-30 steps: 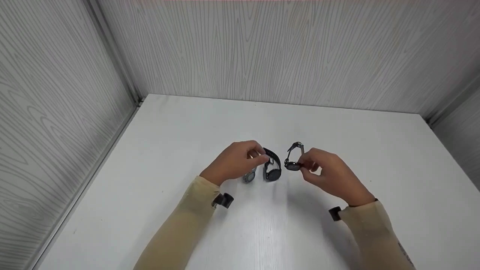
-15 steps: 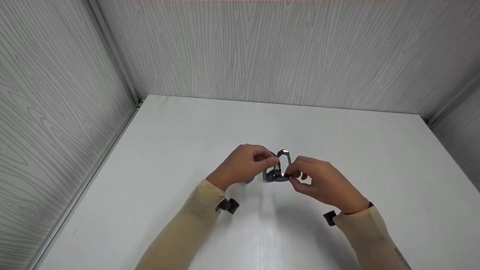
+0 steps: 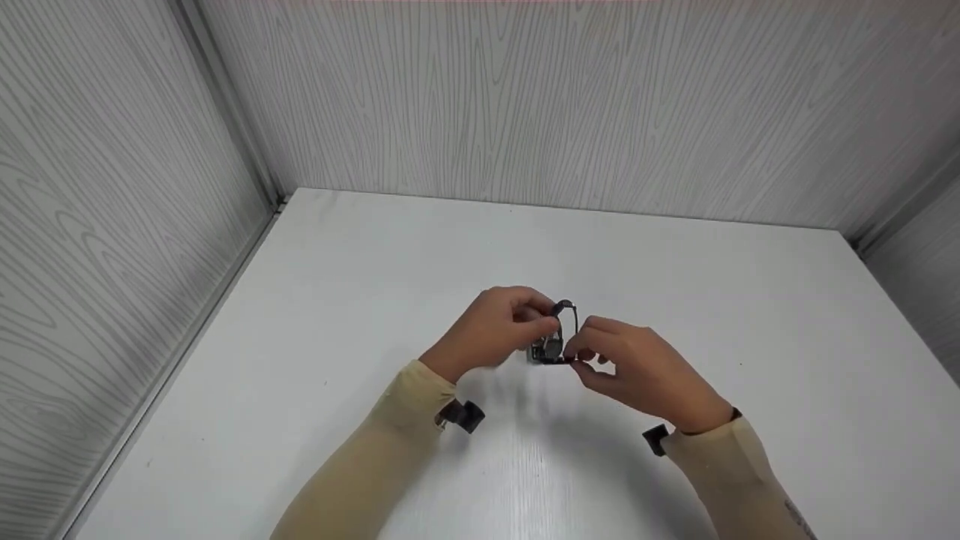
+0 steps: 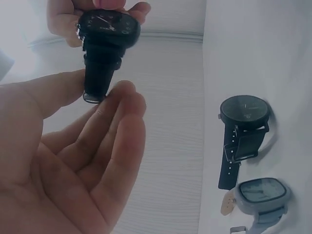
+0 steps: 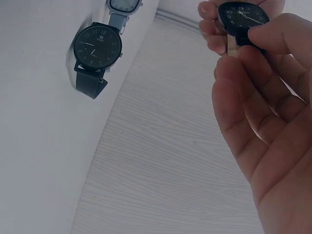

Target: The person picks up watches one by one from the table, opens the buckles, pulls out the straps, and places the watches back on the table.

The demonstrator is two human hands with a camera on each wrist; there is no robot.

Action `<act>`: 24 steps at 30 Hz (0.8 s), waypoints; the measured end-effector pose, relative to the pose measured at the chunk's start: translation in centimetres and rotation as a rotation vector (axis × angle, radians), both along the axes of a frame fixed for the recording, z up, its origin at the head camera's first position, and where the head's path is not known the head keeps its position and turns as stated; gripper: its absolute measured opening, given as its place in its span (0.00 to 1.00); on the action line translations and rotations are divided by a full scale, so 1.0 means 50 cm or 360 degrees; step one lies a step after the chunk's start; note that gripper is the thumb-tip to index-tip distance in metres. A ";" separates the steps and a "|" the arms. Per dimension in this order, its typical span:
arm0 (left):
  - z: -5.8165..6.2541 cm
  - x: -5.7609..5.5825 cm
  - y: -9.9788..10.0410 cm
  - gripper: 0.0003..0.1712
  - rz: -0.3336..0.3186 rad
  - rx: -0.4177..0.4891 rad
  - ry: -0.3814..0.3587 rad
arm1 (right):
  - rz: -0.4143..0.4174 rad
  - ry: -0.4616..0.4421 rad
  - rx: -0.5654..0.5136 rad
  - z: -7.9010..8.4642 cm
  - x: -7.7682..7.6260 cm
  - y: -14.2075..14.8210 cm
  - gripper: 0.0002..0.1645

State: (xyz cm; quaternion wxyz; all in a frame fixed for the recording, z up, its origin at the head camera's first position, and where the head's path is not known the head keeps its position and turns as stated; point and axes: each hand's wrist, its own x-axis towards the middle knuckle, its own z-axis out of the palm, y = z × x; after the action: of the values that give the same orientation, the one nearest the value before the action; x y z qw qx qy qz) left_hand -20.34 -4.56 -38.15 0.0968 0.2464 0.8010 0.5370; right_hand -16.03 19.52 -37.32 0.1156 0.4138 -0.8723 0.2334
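Note:
A black wristwatch (image 4: 108, 28) with a rounded-square dial is held above the table, its strap bent into a loop. In the head view, my left hand (image 3: 502, 322) is at the loop's left side; in the left wrist view its thumb and forefinger pinch the strap's end. My right hand (image 3: 634, 367) pinches the same watch (image 5: 243, 15) beside its case. Below lie a round black watch (image 4: 245, 111), with its buckle and holed strap showing, and a grey watch (image 4: 263, 191) with a squarish face. My left hand hides the grey watch in the head view.
A white tabletop (image 3: 375, 247) lies under both hands. Pale wood-grain panels (image 3: 480, 105) stand along its back and left side. Each wrist carries a small black camera (image 3: 471, 416). A tan strip (image 4: 227, 202) shows beside the grey watch.
My right hand has brought the held watch leftward, over the round black watch. My left hand has moved slightly right and now pinches its strap. The held watch's case has turned.

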 end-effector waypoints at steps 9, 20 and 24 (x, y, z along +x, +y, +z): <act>0.007 0.017 0.010 0.12 -0.0187 0.0122 0.0102 | -0.0231 -0.0232 -0.0636 0.013 0.000 0.001 0.22; 0.009 0.024 0.017 0.07 -0.0183 -0.0081 0.0304 | -0.0358 -0.0624 -0.0563 0.007 -0.010 0.004 0.04; 0.011 0.024 0.017 0.08 -0.0171 -0.0125 0.0289 | -0.0326 -0.0670 -0.0552 0.002 -0.013 0.001 0.05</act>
State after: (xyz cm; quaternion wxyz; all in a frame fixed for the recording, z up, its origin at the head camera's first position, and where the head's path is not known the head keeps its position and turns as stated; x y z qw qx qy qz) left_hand -19.14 -3.73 -37.62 0.0620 0.3327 0.8125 0.4747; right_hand -16.67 19.58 -37.21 0.0241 0.2402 -0.8615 0.4468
